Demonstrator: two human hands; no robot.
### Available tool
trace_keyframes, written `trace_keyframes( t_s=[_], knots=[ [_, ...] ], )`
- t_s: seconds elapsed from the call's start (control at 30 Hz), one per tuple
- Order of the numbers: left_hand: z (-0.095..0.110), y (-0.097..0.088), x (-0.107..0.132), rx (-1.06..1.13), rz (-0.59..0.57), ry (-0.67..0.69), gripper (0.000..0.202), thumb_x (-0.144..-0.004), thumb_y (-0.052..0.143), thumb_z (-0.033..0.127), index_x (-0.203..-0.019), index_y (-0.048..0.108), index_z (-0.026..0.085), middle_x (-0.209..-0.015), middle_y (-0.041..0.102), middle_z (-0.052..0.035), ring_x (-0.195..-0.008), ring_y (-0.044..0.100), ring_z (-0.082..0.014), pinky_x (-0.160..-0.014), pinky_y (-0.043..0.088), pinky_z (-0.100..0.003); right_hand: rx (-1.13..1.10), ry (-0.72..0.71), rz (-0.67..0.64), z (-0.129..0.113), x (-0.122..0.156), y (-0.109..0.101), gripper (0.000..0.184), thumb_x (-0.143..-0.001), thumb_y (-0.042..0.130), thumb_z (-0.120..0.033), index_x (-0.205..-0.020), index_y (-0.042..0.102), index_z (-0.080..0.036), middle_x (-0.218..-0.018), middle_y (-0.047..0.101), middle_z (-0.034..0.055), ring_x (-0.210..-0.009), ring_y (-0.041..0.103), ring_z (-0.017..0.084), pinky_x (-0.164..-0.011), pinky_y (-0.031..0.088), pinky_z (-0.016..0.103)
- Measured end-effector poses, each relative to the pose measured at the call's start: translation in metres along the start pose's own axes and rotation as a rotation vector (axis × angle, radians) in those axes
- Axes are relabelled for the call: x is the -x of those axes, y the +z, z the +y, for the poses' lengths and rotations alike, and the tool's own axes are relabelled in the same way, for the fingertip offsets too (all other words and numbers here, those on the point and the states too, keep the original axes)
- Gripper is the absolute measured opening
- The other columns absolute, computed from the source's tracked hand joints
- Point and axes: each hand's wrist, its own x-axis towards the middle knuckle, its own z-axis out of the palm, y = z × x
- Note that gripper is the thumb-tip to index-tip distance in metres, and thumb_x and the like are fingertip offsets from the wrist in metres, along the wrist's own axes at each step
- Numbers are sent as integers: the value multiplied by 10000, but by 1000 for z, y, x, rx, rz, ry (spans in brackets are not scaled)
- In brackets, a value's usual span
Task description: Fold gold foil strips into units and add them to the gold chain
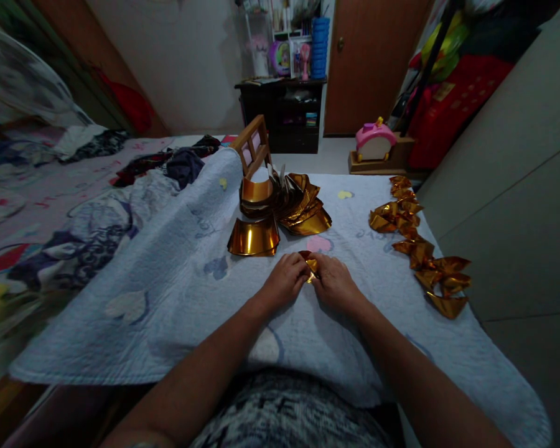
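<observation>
Between my two hands is a small piece of shiny gold foil paper (312,266), partly hidden by my fingers. My left hand (287,277) has its fingers closed on the left side of the foil. On the right side, my right hand (335,280) pinches the same piece. Just beyond my hands lies a spread stack of curved gold foil sheets (254,238), some fanned out and overlapping. Off to the right, several folded gold foil pieces (443,277) with pointed ends lie in a loose line.
A pale blue quilted cloth (205,336) with heart prints covers the surface under my hands. A wooden rail (253,146) stands behind the stack. To the left is a bed (98,180) with rumpled clothes; a pale panel (508,211) rises on the right.
</observation>
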Motion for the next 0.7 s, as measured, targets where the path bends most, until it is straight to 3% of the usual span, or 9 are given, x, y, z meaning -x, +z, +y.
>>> trace_keyframes(
  t_s=[0.33, 0.5, 0.6, 0.7],
  knots=[
    [2, -9, 1, 80, -34, 3, 130, -919, 569, 105, -935, 650, 205, -1053, 613, -64, -1053, 547, -232, -939, 465, -386, -26, 5, -23, 5, 3, 2, 628, -838, 509, -57, -1438, 457, -235, -1153, 654, 106, -975, 553, 261, -845, 368, 367],
    [1, -9, 2, 88, -31, 4, 162, -917, 560, 97, -942, 662, 219, -1068, 622, -59, -1060, 555, -228, -952, 468, -386, 13, 14, -16, 5, 6, 2, 678, -782, 482, -26, -1438, 436, -193, -1155, 653, 114, -961, 548, 263, -842, 373, 376],
    [0, -7, 3, 93, -13, 18, 161, -916, 560, 94, -936, 662, 216, -1065, 627, -63, -1057, 561, -227, -953, 469, -384, 34, 23, -6, 1, 6, 2, 610, -805, 502, -65, -1407, 451, -155, -1222, 639, 144, -998, 552, 283, -864, 378, 392],
    [-1, -7, 4, 92, 2, 37, 145, -912, 570, 99, -955, 659, 205, -1059, 632, -71, -1060, 562, -232, -960, 469, -389, 50, 44, 36, -4, 4, 4, 473, -903, 531, -201, -1370, 476, -153, -1215, 643, 155, -1002, 559, 296, -862, 380, 398]
  ],
)
